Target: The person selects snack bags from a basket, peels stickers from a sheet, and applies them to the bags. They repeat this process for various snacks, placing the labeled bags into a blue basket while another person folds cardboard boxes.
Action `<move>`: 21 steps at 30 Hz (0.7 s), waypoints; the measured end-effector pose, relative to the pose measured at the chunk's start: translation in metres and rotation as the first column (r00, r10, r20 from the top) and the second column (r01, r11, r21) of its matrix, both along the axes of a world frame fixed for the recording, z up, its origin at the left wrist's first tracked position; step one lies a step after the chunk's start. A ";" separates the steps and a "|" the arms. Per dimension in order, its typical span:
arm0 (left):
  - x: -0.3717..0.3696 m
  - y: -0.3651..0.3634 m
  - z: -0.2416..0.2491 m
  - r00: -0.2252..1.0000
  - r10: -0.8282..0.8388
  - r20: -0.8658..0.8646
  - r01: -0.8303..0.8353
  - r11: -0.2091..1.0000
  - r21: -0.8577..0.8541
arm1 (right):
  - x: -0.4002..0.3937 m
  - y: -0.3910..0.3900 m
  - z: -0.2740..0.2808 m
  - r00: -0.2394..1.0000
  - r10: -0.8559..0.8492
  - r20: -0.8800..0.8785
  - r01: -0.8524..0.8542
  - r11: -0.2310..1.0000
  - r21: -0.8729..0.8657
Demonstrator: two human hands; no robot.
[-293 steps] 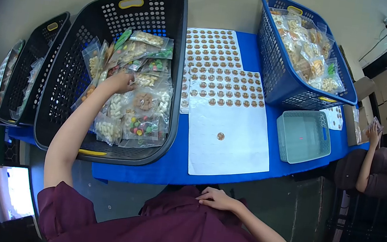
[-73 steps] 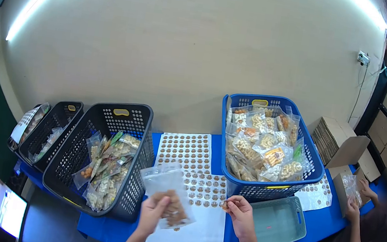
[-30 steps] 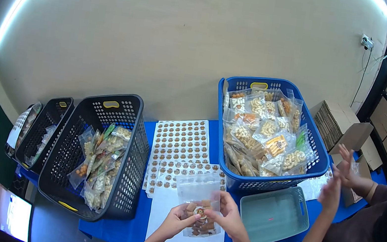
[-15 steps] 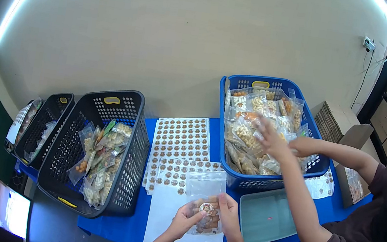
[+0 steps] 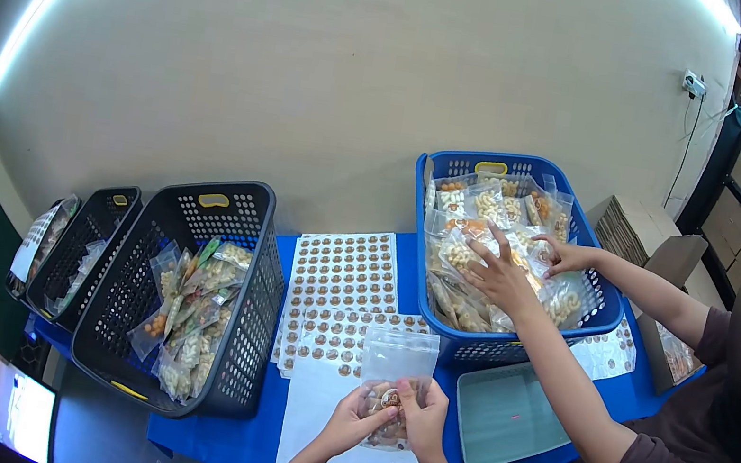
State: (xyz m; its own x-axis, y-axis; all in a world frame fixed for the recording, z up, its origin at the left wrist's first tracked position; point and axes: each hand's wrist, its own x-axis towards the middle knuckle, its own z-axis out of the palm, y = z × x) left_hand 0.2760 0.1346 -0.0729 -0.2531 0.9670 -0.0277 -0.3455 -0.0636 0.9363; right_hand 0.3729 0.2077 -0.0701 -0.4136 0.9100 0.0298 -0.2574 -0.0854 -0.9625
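Note:
A clear zip bag of brown snacks [image 5: 400, 351] is held upright between my two hands at the table's front edge. My left hand [image 5: 359, 420] grips its left side, the thumb lying on the front near a round sticker [image 5: 391, 397]. On the right side, my right hand [image 5: 425, 418] is closed on the same bag, its thumb pressing by the sticker. Behind the bag lie sheets of round stickers [image 5: 345, 271], and under my hands is a plain white sheet [image 5: 310, 414].
A dark basket [image 5: 246, 328] with snack bags stands left, smaller dark baskets [image 5: 124, 224] beyond it. A co-worker's hands [image 5: 506, 285] reach into a blue basket [image 5: 468, 347] full of bags. A green tray [image 5: 464, 437] and cardboard boxes [image 5: 672, 262] are to the right.
My right thumb has moved inward and down onto the sticker area, partly covering it. The co-worker's hands have spread apart over the bags in the blue basket.

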 end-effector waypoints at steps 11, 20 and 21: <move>0.010 -0.001 0.004 0.980 0.175 -0.093 -0.176 0.984 -0.001 | 0.005 0.007 -0.008 0.972 0.227 -0.056 -0.229 0.973 -0.030; 0.010 -0.006 0.010 0.987 0.136 -0.084 -0.138 0.990 -0.022 | 0.006 -0.006 0.003 0.986 0.110 -0.129 -0.123 0.987 -0.100; 0.010 -0.006 0.011 0.987 0.139 -0.087 -0.141 0.990 -0.019 | 0.010 -0.006 0.008 0.981 0.145 -0.128 -0.164 0.975 -0.148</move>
State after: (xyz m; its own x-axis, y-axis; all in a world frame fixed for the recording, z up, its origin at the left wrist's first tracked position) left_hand 0.2856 0.1283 -0.0622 -0.3881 0.9213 -0.0237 -0.2537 -0.0821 0.9638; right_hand 0.3824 0.2021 -0.0624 -0.5515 0.8325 -0.0525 -0.3379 -0.2805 -0.8984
